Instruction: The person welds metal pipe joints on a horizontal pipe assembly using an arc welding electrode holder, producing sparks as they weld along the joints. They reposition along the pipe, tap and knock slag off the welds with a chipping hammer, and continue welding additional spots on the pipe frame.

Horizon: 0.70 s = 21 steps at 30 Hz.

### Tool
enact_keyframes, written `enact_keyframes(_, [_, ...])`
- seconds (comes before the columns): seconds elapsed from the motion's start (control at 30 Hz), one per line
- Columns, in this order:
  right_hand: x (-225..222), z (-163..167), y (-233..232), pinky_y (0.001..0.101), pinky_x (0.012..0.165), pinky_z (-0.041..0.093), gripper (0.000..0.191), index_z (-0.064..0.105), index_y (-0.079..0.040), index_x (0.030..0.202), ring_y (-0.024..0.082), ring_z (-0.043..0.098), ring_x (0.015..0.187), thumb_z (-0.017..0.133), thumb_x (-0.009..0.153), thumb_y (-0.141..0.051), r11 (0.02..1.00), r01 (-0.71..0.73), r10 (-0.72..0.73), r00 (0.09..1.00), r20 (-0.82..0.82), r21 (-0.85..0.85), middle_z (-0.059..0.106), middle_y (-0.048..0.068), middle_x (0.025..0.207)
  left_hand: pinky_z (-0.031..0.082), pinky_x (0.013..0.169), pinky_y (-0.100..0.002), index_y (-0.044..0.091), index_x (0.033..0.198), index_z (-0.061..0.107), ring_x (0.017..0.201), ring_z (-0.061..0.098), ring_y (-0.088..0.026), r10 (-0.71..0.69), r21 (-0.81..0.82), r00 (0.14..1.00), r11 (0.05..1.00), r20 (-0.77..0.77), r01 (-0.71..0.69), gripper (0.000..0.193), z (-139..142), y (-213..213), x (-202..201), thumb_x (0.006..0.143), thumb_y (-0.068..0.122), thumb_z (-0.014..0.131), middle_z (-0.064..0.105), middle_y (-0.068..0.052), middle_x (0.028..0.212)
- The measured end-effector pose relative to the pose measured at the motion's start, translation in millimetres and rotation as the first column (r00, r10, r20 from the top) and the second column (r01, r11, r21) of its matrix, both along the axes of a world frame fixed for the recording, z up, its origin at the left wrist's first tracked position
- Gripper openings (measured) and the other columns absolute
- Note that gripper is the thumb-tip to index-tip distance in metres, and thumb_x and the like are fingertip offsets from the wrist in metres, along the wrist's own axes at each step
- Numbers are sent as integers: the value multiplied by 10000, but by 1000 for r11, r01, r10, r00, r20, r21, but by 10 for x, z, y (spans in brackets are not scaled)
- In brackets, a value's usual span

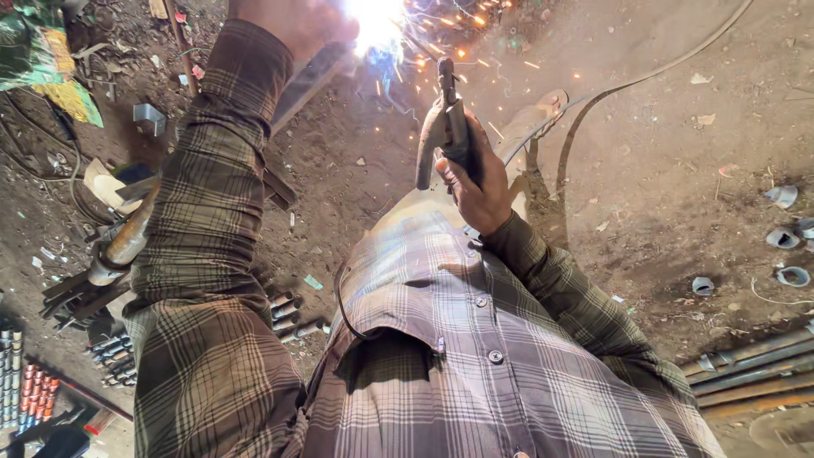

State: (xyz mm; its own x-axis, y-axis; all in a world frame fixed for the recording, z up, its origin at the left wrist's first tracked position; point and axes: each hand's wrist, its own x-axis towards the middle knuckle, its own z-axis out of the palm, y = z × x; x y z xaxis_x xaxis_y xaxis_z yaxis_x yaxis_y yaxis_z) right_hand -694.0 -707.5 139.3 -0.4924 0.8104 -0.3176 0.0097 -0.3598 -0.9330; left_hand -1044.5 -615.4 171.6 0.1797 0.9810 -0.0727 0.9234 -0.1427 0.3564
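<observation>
The person stands over a dirt floor (661, 170), seen from above. The right hand (475, 182) has its fingers (449, 174) wrapped tight round the grip of an electrode holder (445, 127), which points up and away from the body toward the arc (373, 21). The arc is a white glare at the top edge, with orange sparks (475, 42) scattered to its right.

The left hand (297, 21) is raised just left of the arc, partly cut off by the frame and washed out by the glare; whether its fingers are spread or closed on anything cannot be told. A dark metal bar (309, 80) runs down and left from the arc, under the left sleeve (212, 195).

A cable (593, 102) curves across the floor to the right of the arc. Well below and left of the arc lie short tubes (292, 318). Long pipes (750, 365) lie far to the lower right, with cut rings (784, 237) above them.
</observation>
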Motion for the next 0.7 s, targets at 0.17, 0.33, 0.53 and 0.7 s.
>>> enact_keyframes(0.17, [-8, 34, 24, 261, 838, 514, 674, 338, -41, 1624, 111, 578, 956, 640, 1023, -9, 999, -15, 14, 999, 31, 30, 627, 82, 1182, 532, 519, -371, 89, 849, 780, 573, 667, -224, 40, -31, 999, 999, 35, -39, 198, -136, -41, -98, 816, 283, 795, 706, -88, 718])
enact_keyframes(0.33, [14, 15, 31, 272, 860, 516, 679, 340, -29, 1611, 108, 599, 981, 674, 1020, -16, 981, -47, 28, 994, 106, 186, 631, 100, 1192, 483, 512, -356, 142, 820, 750, 594, 644, -182, -193, 61, 816, 961, -545, 269, 169, -337, -43, -219, 858, 302, 784, 684, -23, 692])
enact_keyframes(0.53, [43, 94, 37, 266, 865, 531, 609, 363, -31, 1582, 120, 606, 946, 644, 1042, -15, 979, 120, -113, 992, -51, 167, 655, 84, 1122, 563, 699, -471, 59, 987, 750, 767, 706, -326, 144, -77, 988, 986, -54, -148, 457, -30, -9, -14, 880, 482, 888, 736, -136, 865])
enact_keyframes(0.7, [393, 708, 974, 280, 914, 537, 708, 302, -27, 1653, 151, 621, 964, 692, 1063, -72, 905, -127, 45, 978, 205, 407, 654, 74, 1064, 578, 852, -499, -62, 1327, 537, 971, 694, -419, 256, 68, 964, 963, 76, -261, 835, 328, -68, 59, 776, 405, 957, 671, -276, 1167])
